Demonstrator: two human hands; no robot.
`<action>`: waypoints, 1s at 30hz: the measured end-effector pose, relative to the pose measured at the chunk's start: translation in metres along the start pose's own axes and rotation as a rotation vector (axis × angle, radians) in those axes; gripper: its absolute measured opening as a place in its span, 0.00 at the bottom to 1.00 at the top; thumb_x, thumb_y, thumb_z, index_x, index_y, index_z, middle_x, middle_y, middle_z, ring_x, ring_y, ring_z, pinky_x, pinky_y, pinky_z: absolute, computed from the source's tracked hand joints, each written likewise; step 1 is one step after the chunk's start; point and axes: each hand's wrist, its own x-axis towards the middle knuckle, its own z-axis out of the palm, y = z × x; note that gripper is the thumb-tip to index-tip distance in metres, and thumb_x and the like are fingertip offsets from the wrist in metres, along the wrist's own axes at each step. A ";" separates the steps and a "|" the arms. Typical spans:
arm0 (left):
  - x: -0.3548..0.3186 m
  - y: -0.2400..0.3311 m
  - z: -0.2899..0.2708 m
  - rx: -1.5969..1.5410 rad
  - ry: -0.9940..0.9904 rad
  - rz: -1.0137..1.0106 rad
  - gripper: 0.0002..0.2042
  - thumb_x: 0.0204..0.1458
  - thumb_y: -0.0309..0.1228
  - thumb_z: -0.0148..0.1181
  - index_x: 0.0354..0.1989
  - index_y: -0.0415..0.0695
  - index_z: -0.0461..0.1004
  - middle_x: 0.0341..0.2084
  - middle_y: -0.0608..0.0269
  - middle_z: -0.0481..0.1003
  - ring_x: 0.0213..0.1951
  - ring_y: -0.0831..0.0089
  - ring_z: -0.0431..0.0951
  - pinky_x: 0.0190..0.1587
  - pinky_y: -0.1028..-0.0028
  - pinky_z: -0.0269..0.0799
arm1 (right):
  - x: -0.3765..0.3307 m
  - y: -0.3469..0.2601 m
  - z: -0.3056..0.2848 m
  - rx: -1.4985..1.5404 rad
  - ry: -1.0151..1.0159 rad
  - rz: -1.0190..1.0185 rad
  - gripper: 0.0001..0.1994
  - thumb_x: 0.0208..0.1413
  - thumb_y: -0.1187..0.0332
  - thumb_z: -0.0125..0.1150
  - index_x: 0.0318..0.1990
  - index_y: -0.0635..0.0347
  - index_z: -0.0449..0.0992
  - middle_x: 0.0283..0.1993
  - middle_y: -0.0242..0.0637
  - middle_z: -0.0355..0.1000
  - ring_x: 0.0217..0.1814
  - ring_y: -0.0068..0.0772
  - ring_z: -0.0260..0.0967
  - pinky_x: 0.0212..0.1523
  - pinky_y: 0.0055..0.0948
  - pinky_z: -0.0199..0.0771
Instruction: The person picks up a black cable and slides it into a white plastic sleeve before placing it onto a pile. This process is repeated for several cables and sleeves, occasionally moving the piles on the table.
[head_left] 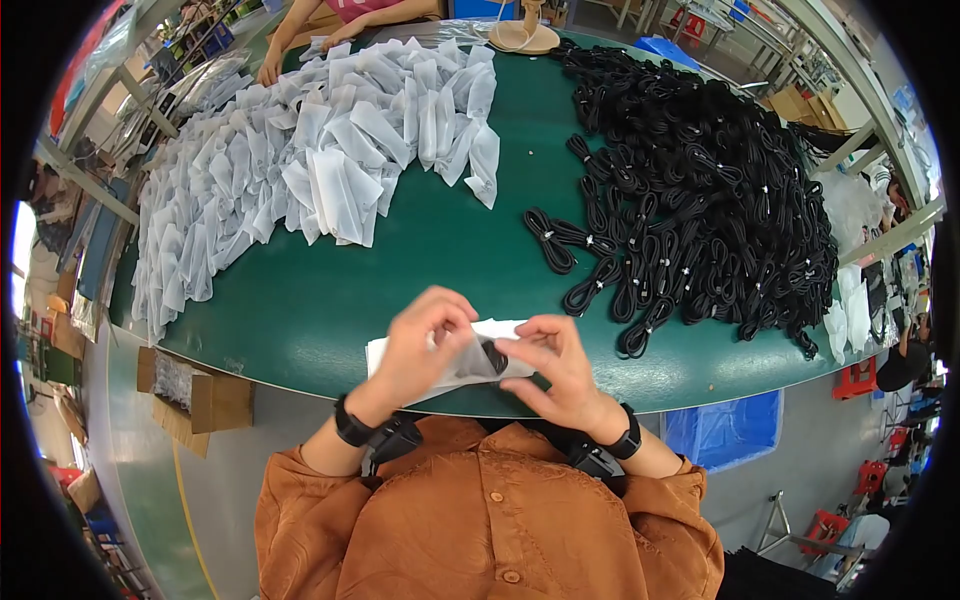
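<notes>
Close to the near table edge, my left hand (428, 338) pinches a translucent white plastic bag (462, 366). A coiled black cable (494, 357) sits at the bag's right end, partly covered by the film. My right hand (562, 372) grips around that end, index fingertip against the cable and thumb lower down. Under both hands lies a stack of white bags (376, 354), mostly hidden. How deep the cable sits in the bag I cannot tell.
Filled frosted bags (340, 130) are heaped across the left of the green table (440, 270). Bundled black cables (700, 210) pile up on the right. Another person's hand (270, 68) touches the far left heap. An open carton (222, 400) and a blue bin (728, 430) stand below the table.
</notes>
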 end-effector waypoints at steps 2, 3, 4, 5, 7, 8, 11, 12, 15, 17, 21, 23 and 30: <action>0.012 0.011 -0.026 -0.328 0.084 -0.100 0.04 0.57 0.23 0.61 0.38 0.40 0.73 0.40 0.67 0.72 0.40 0.80 0.71 0.41 0.79 0.69 | 0.007 0.003 -0.006 0.006 0.059 0.023 0.21 0.51 0.78 0.68 0.54 0.55 0.78 0.45 0.42 0.65 0.40 0.39 0.69 0.39 0.29 0.75; 0.022 0.021 -0.043 -0.544 0.146 -0.166 0.05 0.58 0.24 0.60 0.40 0.40 0.74 0.40 0.69 0.72 0.39 0.83 0.70 0.40 0.81 0.67 | 0.008 0.009 -0.015 -0.200 0.037 0.167 0.20 0.52 0.76 0.68 0.54 0.55 0.78 0.43 0.43 0.66 0.36 0.41 0.70 0.36 0.31 0.74; 0.029 0.016 -0.064 -0.526 0.255 -0.166 0.06 0.58 0.24 0.61 0.42 0.40 0.75 0.39 0.69 0.72 0.37 0.83 0.70 0.39 0.81 0.67 | 0.006 0.016 -0.021 -0.400 0.006 0.305 0.20 0.53 0.75 0.67 0.55 0.55 0.77 0.41 0.44 0.66 0.33 0.42 0.70 0.33 0.32 0.74; 0.036 0.015 -0.077 -0.511 0.352 -0.164 0.07 0.57 0.25 0.61 0.43 0.40 0.75 0.38 0.69 0.72 0.35 0.83 0.70 0.39 0.81 0.67 | 0.000 0.022 -0.026 -0.401 0.005 0.307 0.20 0.53 0.75 0.67 0.55 0.55 0.77 0.41 0.44 0.66 0.33 0.42 0.70 0.33 0.32 0.74; 0.039 0.023 -0.070 -0.285 0.470 -0.068 0.08 0.57 0.25 0.62 0.44 0.40 0.75 0.36 0.70 0.72 0.33 0.83 0.69 0.38 0.81 0.67 | -0.013 0.043 -0.031 -0.661 -0.058 0.382 0.16 0.54 0.74 0.67 0.51 0.57 0.77 0.38 0.44 0.67 0.30 0.42 0.70 0.30 0.34 0.73; 0.042 0.027 -0.064 -0.054 0.582 0.032 0.08 0.57 0.25 0.62 0.44 0.40 0.75 0.34 0.70 0.71 0.31 0.83 0.69 0.37 0.81 0.67 | -0.017 0.050 -0.032 -0.791 -0.088 0.419 0.15 0.54 0.73 0.67 0.50 0.58 0.76 0.36 0.44 0.68 0.28 0.43 0.70 0.29 0.35 0.73; 0.017 0.019 -0.035 0.330 0.357 0.028 0.11 0.54 0.25 0.65 0.44 0.40 0.75 0.31 0.68 0.71 0.29 0.79 0.70 0.36 0.80 0.68 | -0.025 0.046 -0.035 -0.779 -0.092 0.485 0.13 0.55 0.74 0.66 0.47 0.60 0.73 0.33 0.45 0.68 0.29 0.43 0.71 0.30 0.35 0.73; 0.005 0.011 -0.018 0.362 0.219 0.041 0.11 0.52 0.24 0.65 0.44 0.40 0.75 0.32 0.66 0.72 0.30 0.77 0.71 0.37 0.78 0.70 | -0.028 0.043 -0.034 -0.772 -0.099 0.513 0.12 0.55 0.75 0.65 0.46 0.61 0.71 0.32 0.45 0.68 0.30 0.43 0.72 0.30 0.35 0.73; -0.023 -0.016 0.033 0.484 -0.001 0.128 0.09 0.50 0.23 0.67 0.39 0.40 0.75 0.32 0.59 0.73 0.32 0.66 0.75 0.36 0.71 0.73 | -0.038 0.043 -0.034 -0.582 0.018 0.524 0.11 0.56 0.76 0.62 0.44 0.62 0.68 0.33 0.47 0.71 0.31 0.46 0.73 0.31 0.35 0.74; -0.027 -0.023 0.047 0.535 0.008 0.141 0.08 0.50 0.23 0.67 0.38 0.40 0.75 0.31 0.59 0.73 0.31 0.65 0.75 0.36 0.70 0.73 | -0.047 0.039 -0.032 -0.487 0.078 0.531 0.10 0.56 0.77 0.61 0.43 0.63 0.66 0.33 0.48 0.72 0.31 0.47 0.73 0.32 0.35 0.74; -0.031 -0.029 0.053 0.603 0.015 0.145 0.07 0.52 0.23 0.66 0.36 0.39 0.74 0.30 0.59 0.73 0.30 0.64 0.75 0.33 0.68 0.73 | -0.061 0.019 -0.018 -0.117 0.050 0.628 0.13 0.56 0.79 0.58 0.47 0.65 0.66 0.36 0.50 0.74 0.33 0.50 0.74 0.34 0.36 0.75; -0.034 -0.031 0.050 0.528 0.015 0.082 0.06 0.53 0.21 0.64 0.35 0.39 0.73 0.29 0.60 0.72 0.30 0.67 0.74 0.32 0.69 0.72 | -0.055 0.007 -0.012 -0.110 0.037 0.479 0.13 0.56 0.79 0.58 0.49 0.66 0.68 0.37 0.49 0.75 0.34 0.49 0.75 0.35 0.35 0.75; -0.034 -0.025 0.043 0.211 0.026 -0.231 0.05 0.53 0.19 0.62 0.35 0.40 0.72 0.33 0.58 0.73 0.34 0.63 0.75 0.34 0.70 0.71 | -0.043 0.002 -0.024 -0.186 -0.251 0.231 0.11 0.59 0.78 0.56 0.49 0.65 0.71 0.38 0.46 0.77 0.34 0.42 0.77 0.36 0.31 0.75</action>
